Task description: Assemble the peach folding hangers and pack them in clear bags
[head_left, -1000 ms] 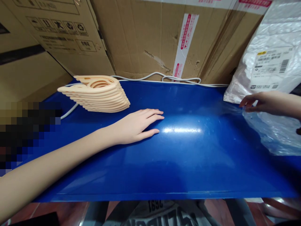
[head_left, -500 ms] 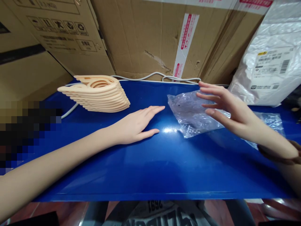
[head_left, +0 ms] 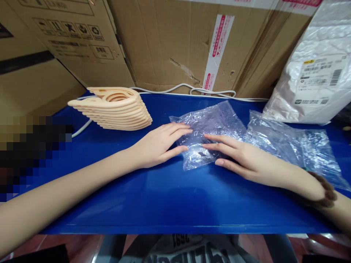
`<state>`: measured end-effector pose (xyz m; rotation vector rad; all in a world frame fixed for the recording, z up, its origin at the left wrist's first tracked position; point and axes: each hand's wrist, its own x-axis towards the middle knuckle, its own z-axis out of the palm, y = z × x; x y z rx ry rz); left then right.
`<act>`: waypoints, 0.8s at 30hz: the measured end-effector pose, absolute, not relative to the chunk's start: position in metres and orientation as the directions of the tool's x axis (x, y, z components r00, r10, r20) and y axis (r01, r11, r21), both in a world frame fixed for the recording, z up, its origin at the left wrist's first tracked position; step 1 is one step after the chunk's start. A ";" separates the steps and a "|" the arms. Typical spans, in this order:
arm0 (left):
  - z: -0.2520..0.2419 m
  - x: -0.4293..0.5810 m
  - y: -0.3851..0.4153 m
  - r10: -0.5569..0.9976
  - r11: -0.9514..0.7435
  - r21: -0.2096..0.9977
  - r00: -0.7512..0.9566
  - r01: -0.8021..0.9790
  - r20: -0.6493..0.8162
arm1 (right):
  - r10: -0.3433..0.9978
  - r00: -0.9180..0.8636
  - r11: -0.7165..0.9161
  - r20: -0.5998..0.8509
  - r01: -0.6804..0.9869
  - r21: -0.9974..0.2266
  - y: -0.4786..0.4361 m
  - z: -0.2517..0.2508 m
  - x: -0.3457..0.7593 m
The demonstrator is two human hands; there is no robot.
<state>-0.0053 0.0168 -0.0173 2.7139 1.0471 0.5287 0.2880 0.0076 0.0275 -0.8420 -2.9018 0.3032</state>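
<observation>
A clear plastic bag (head_left: 211, 120) lies flat on the blue table (head_left: 153, 201), between and under my two hands. My left hand (head_left: 161, 144) is flat, its fingers stretched over the bag's left edge. My right hand (head_left: 241, 157) rests with spread fingers on the bag's lower right part; neither hand grips it. A second clear plastic bag (head_left: 279, 138) lies behind my right wrist, close against the first. Left of the bags stands a stack of beige looped plastic pieces (head_left: 117, 113), probably hangers, nested together.
Cardboard boxes (head_left: 170, 40) wall off the back and left. A white wrapped parcel (head_left: 309, 80) with a label leans at the back right. Along the rear edge runs a white cable (head_left: 175, 87). The table's front edge is just before my lap.
My right hand has come down and to the left, onto the bag. The bag has slid left under my left fingers, and more of the second bag shows.
</observation>
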 end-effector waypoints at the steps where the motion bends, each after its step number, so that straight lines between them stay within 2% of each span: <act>1: -0.017 -0.005 0.017 0.693 -0.719 0.315 0.680 0.620 0.241 | 0.550 -0.831 0.830 0.083 0.533 -0.165 0.008 0.028 0.288; 4: -0.015 -0.005 0.017 0.725 -0.678 0.385 0.654 0.626 0.214 | 0.643 -0.748 0.744 0.167 0.661 0.097 0.020 0.032 0.304; 6: -0.013 -0.006 0.017 0.728 -0.674 0.396 0.651 0.624 0.213 | 0.747 -0.652 0.613 0.129 0.751 0.247 0.031 0.035 0.326; 8: -0.012 -0.007 0.017 0.712 -0.691 0.374 0.671 0.619 0.206 | 0.839 -0.543 0.528 -0.033 0.797 0.293 0.040 0.038 0.351; 10: -0.012 -0.009 0.018 0.697 -0.708 0.340 0.690 0.619 0.197 | 0.871 -0.485 0.485 -0.081 0.819 0.307 0.043 0.042 0.369; 12: -0.011 -0.011 0.018 0.696 -0.710 0.325 0.692 0.625 0.190 | 0.909 -0.416 0.396 -0.034 0.832 0.390 0.042 0.047 0.373; 15: -0.010 -0.011 0.017 0.710 -0.694 0.328 0.686 0.641 0.160 | 0.917 -0.350 0.216 0.190 0.838 0.501 0.035 0.053 0.354; 16: -0.009 -0.010 0.016 0.711 -0.689 0.330 0.690 0.645 0.136 | 0.889 -0.374 0.216 0.266 0.852 0.477 0.033 0.054 0.344; 18: -0.007 -0.009 0.013 0.710 -0.683 0.329 0.698 0.652 0.089 | 0.791 -0.540 0.433 0.288 0.826 0.360 0.028 0.052 0.323; 20: -0.005 -0.008 0.011 0.706 -0.680 0.324 0.707 0.658 0.046 | 0.659 -0.718 0.683 0.225 0.696 0.221 0.023 0.044 0.308; 21: -0.004 -0.009 0.011 0.704 -0.678 0.323 0.710 0.661 0.025 | 0.605 -0.773 0.756 0.189 0.633 0.168 0.021 0.039 0.303; 24: -0.005 -0.014 0.012 0.701 -0.660 0.331 0.711 0.674 -0.052 | 0.532 -0.843 0.841 0.082 0.537 0.068 0.016 0.023 0.297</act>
